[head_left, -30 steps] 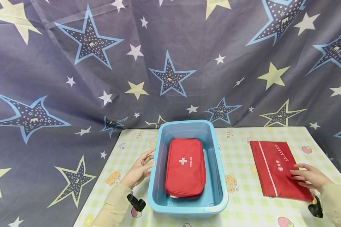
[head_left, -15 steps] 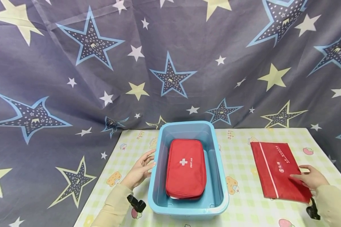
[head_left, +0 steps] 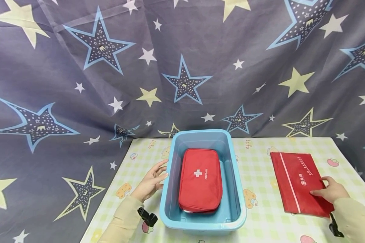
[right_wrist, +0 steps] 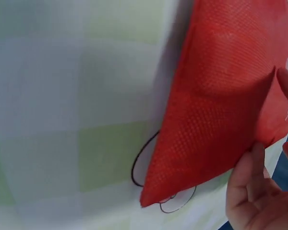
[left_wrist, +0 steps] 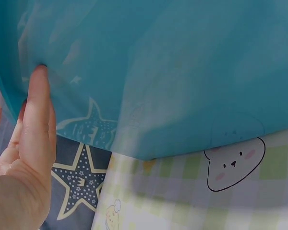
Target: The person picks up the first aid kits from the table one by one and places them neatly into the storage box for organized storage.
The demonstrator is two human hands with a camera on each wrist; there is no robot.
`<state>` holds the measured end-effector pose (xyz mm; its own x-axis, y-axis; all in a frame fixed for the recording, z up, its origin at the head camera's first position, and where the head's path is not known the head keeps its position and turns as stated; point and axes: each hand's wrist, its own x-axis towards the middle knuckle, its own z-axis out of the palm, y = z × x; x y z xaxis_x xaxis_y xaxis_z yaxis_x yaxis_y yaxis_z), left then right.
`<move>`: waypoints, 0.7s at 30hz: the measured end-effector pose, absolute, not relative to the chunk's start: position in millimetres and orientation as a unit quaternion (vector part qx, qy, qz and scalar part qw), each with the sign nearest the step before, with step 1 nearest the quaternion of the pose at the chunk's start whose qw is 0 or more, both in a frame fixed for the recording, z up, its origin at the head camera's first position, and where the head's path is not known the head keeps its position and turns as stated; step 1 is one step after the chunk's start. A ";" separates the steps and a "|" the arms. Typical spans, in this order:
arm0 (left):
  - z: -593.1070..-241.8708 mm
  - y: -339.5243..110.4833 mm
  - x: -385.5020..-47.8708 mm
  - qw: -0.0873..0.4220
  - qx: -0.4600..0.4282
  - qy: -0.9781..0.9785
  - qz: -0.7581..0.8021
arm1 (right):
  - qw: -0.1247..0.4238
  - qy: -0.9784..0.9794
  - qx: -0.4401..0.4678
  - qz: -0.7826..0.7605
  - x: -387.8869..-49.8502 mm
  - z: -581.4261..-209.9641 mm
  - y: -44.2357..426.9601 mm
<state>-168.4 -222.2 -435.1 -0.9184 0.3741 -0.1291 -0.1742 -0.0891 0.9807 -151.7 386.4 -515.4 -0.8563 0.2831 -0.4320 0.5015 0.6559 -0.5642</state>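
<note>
A light blue bin (head_left: pixel 203 226) stands mid-table with a red first-aid bag (head_left: pixel 200 192) lying in it, white cross upward. My left hand (head_left: pixel 150 184) touches the bin's left side with extended fingers; the left wrist view shows the hand (left_wrist: pixel 31 143) against the translucent blue wall (left_wrist: pixel 182 72). On the right lies a flat red pouch (head_left: pixel 292 182) with a white stripe. My right hand (head_left: pixel 333 190) pinches its right edge, thumb on top. In the right wrist view, fingers of that hand (right_wrist: pixel 264 191) curl at the edge of the pouch (right_wrist: pixel 216 96).
A checked tablecloth (head_left: pixel 261 222) with bear and strawberry prints covers the table. Behind and to the left hangs a dark curtain (head_left: pixel 124 84) with stars. Table surface shows between the bin and the pouch.
My right hand's fingers, spread over the pouch earlier, have gone round its right edge, with the thumb left on top. The left hand stays at the bin. The head view has shifted slightly.
</note>
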 end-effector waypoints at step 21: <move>-431.1 -220.0 -170.4 0.186 0.069 0.647 0.736 | 0.146 0.916 0.233 -0.291 -154.8 -516.1 380.1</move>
<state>-170.4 -220.0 -431.1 -0.9212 0.3634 -0.1391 -0.1842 -0.0923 0.9785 -154.8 380.1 -516.1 -0.8489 0.3424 -0.4028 0.5121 0.7215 -0.4660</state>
